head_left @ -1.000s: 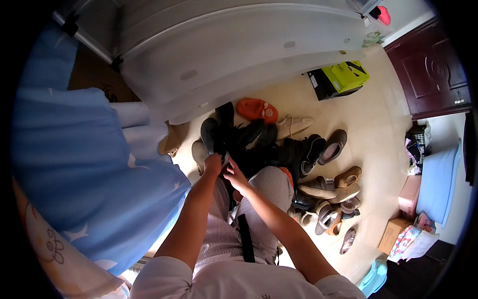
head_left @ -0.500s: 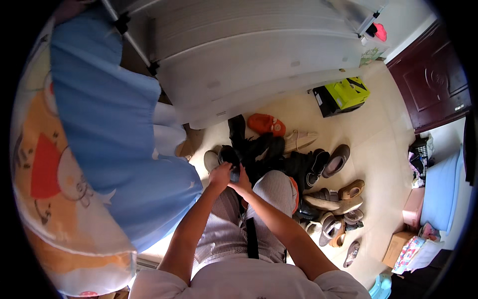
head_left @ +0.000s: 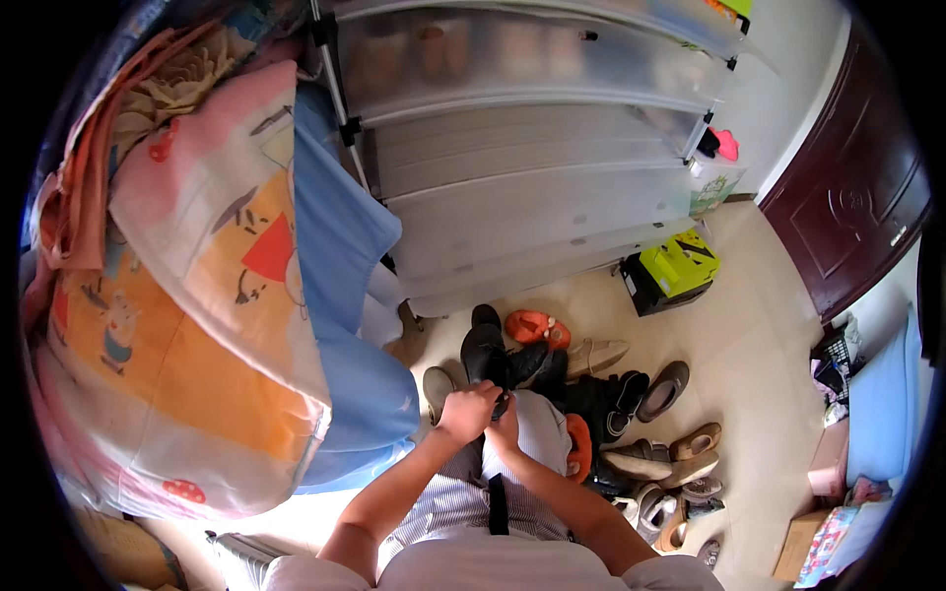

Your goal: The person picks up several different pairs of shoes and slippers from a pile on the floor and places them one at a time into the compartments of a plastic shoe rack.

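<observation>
Close in front of my knees, both hands are closed around a dark shoe (head_left: 501, 404), mostly hidden by my fingers. My left hand (head_left: 467, 411) grips it from the left and above. From the right, my right hand (head_left: 504, 429) wraps its lower part. Just beyond stands a black boot (head_left: 483, 357). A grey-brown shoe (head_left: 438, 390) lies left of my hands. Beyond are an orange clog (head_left: 538, 329) and a beige shoe (head_left: 597, 356). Another orange shoe (head_left: 578, 448) is beside my right knee.
A shoe rack with translucent covers (head_left: 532, 207) stands ahead. Bedding (head_left: 197, 345) hangs at the left. Several shoes, such as a brown slip-on (head_left: 663, 390), spread to the right. A black and lime shoebox (head_left: 672, 268) sits near the rack, with a dark red door (head_left: 852, 187) beyond.
The view has tilted up, showing more of the rack and bedding. My hands have stayed on the dark shoe and drawn nearer my body, shifting slightly right; the shoe is more covered now.
</observation>
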A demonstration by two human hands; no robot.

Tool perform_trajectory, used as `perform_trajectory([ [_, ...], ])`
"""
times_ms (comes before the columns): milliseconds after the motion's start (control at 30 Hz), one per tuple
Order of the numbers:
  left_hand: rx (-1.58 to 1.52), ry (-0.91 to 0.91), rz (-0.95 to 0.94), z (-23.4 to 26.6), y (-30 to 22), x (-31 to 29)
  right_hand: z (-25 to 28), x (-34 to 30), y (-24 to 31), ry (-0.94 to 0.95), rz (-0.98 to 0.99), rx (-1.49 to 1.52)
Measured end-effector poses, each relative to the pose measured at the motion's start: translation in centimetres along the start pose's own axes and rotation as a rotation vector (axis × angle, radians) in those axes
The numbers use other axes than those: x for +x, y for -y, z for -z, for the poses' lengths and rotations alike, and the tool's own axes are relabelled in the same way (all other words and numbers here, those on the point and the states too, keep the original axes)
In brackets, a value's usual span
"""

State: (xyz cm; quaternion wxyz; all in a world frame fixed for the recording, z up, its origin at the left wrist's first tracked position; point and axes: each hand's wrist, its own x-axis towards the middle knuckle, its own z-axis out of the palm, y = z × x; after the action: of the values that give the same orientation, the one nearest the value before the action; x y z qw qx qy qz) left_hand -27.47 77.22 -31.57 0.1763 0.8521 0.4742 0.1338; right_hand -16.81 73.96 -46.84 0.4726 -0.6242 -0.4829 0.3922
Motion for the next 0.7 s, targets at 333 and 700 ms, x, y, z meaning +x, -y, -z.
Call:
perform_trajectory([
  [333,0.033,-0.292,-0.171,4.7,-6.3,-2.3,2.6,-0.7,3.2,-0.200,0.294,-0.060],
  [700,0.016,-0.634,-0.282,10.8,-9.0,-0.2,2.9,8.1,6.6,-0.020,0.221,0.906],
])
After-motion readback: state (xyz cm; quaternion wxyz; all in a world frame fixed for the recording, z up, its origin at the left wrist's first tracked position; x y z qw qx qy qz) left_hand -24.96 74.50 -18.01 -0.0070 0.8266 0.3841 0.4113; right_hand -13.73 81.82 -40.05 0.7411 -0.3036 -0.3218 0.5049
